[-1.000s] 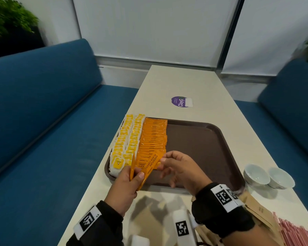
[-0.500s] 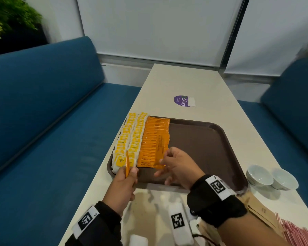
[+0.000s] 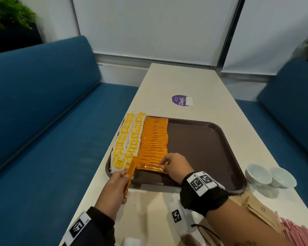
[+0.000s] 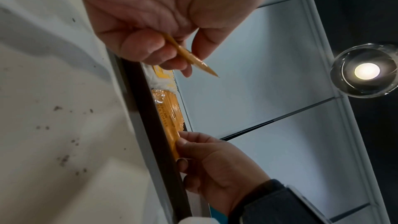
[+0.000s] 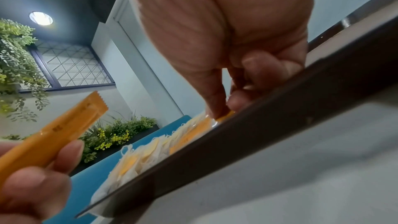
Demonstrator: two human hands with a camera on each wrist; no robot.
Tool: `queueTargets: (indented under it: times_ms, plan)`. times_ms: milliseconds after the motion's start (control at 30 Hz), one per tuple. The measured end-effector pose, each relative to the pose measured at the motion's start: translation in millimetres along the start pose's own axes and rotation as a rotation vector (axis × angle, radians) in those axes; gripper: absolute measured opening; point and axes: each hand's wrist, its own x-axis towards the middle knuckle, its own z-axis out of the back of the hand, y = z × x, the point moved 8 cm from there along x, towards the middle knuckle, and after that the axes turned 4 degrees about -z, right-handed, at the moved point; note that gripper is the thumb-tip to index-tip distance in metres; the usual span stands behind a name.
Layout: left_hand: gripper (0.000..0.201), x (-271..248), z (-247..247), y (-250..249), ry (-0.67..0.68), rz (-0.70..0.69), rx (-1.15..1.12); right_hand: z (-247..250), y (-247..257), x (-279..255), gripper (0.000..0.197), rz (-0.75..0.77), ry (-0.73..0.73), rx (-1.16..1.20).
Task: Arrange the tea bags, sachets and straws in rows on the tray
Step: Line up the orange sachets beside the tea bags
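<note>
A brown tray (image 3: 203, 157) lies on the table, with two rows of yellow tea bags (image 3: 128, 139) along its left side. Beside them runs a row of orange sachets (image 3: 154, 137). My right hand (image 3: 164, 165) pinches the right end of the nearest orange sachet (image 3: 150, 167), which lies flat at the row's near end; the pinch also shows from the right wrist (image 5: 228, 101). My left hand (image 3: 125, 174) grips a spare orange sachet (image 3: 131, 172) edge-up over the tray's near-left corner. From the left wrist, that sachet (image 4: 189, 55) sticks out between thumb and fingers.
Two white bowls (image 3: 258, 174) stand right of the tray. Brown paper sachets (image 3: 256, 208) and red-striped straws (image 3: 295, 231) lie at the near right. A purple sticker (image 3: 180, 100) is on the table beyond the tray. Blue benches flank the table.
My right hand took a sachet from the left hand's bundle and laid it at the near end of the orange row. The left hand dropped toward the tray's near-left corner.
</note>
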Motion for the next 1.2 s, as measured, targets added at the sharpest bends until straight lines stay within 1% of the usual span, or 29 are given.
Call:
queueTargets:
  times_ms: [67, 133, 200, 300, 367, 433, 500, 600, 767, 867, 1000, 1100, 1167, 1200]
  plan:
    - [0.021, 0.2, 0.4, 3.7, 0.008, 0.007, 0.041, -0.6, 1.7, 1.6, 0.017, 0.011, -0.026, 0.015]
    - [0.019, -0.2, -0.2, 4.7, 0.024, 0.007, 0.069, -1.3, 2.0, 3.4, 0.008, 0.003, -0.039, 0.041]
    - [0.019, -1.1, -1.3, 3.5, 0.038, -0.001, 0.085, -0.6, 3.9, 4.9, 0.005, -0.022, -0.03, 0.052]
    - [0.019, -1.7, -1.6, 2.1, 0.044, -0.011, 0.098, -4.3, 4.9, 6.8, 0.008, -0.058, 0.023, 0.041]
    - [0.018, -1.6, -2.2, 2.3, 0.046, -0.013, 0.111, -2.9, 2.7, 6.2, 0.008, -0.064, -0.028, 0.094]
    - [0.018, -1.7, -3.4, 3.2, 0.054, -0.009, 0.122, -0.3, -2.1, 4.4, 0.015, -0.065, -0.107, 0.175]
    - [0.017, -2.0, -4.8, 4.8, 0.068, -0.002, 0.134, 1.0, -6.0, 3.8, 0.021, -0.078, -0.147, 0.235]
    - [0.016, -2.6, -7.6, 5.6, 0.099, -0.012, 0.171, 3.8, -8.5, 2.6, 0.024, -0.08, -0.167, 0.275]
    - [0.017, -2.7, -11.7, 3.6, 0.135, -0.023, 0.213, 4.2, -13.9, 0.3, 0.027, -0.067, -0.174, 0.264]
    - [0.018, -2.3, -14.1, 1.0, 0.152, -0.045, 0.217, 5.3, -17.5, -1.2, 0.026, -0.059, -0.171, 0.284]
    - [0.018, -2.2, -16.8, 1.4, 0.174, -0.047, 0.182, 16.5, -17.0, -10.2, 0.02, 0.011, -0.229, 0.362]
    - [0.018, -3.0, -20.7, -0.2, 0.161, -0.023, 0.031, 29.3, -8.8, -28.8, 0.017, 0.107, -0.292, 0.409]
    - [0.016, -5.5, -24.2, -6.7, 0.146, -0.042, -0.087, 28.5, -0.5, -43.0, 0.021, 0.178, -0.231, 0.452]
    - [0.016, -6.8, -26.9, -10.6, 0.15, -0.063, -0.128, 23.8, 4.2, -50.7, 0.022, 0.214, -0.157, 0.502]
